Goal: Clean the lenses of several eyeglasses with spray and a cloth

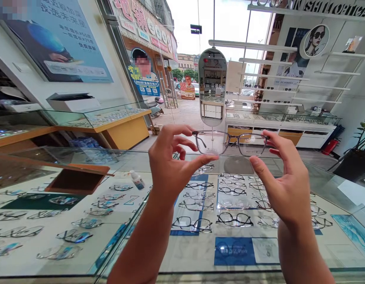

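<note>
A pair of dark-rimmed eyeglasses [233,138] is held up level in front of me, above the glass display counter. My left hand [175,157] pinches its left end, thumb under the rim and forefinger at the hinge. At the other end, my right hand [284,173] grips the corner between thumb and forefinger. Faint print shows on the clear lenses. Below, rows of other glasses [234,219] lie inside the counter on white and blue panels.
On the counter's left stand a brown tray [78,179] and a small white bottle [137,180]. An oval mirror [212,86] rises beyond the counter. Further off are a yellow-fronted showcase [126,128], wall shelves [271,77], a red fire extinguisher [330,146] and a potted plant [360,146].
</note>
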Tool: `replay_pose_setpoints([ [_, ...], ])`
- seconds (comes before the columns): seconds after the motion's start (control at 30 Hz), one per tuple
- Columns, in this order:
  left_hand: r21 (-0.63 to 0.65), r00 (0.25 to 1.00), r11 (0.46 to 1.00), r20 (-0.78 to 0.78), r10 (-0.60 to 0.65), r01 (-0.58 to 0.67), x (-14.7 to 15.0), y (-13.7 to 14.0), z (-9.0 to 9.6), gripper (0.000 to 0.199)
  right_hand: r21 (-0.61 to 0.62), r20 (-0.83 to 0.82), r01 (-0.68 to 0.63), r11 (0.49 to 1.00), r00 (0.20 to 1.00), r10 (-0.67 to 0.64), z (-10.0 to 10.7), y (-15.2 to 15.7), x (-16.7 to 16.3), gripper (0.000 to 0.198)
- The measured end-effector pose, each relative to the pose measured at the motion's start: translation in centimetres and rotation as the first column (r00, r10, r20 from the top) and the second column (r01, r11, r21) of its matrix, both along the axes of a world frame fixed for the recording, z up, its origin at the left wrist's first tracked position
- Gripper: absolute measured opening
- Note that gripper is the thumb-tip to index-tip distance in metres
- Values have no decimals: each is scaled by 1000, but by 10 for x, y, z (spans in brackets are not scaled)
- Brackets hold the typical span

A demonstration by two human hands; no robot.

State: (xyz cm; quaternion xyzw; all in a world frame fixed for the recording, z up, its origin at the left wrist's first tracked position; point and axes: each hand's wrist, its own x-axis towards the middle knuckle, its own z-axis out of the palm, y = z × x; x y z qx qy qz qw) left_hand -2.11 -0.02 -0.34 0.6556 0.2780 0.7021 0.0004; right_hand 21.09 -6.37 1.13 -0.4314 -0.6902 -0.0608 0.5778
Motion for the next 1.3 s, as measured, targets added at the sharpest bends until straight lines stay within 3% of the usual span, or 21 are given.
replay_pose_setpoints([
  [0.37,31,995,995,-38,91,-90,0,-6,4,57,4,2,18,1000,1000,-18,0,-1,0,48],
  [0.83,-167,994,980,0,-111,110,-6,2,2,54,48,-12,-2,999,1000,3,3,-5,-3,44],
  [1.1,-261,988,954,-3,-152,146,-6,0,4,52,79,-27,1,997,1000,1,3,-7,-5,44],
  [1.3,-251,984,955,-47,-172,155,-9,3,4,53,103,-22,7,995,1000,-5,3,-8,-5,43],
])
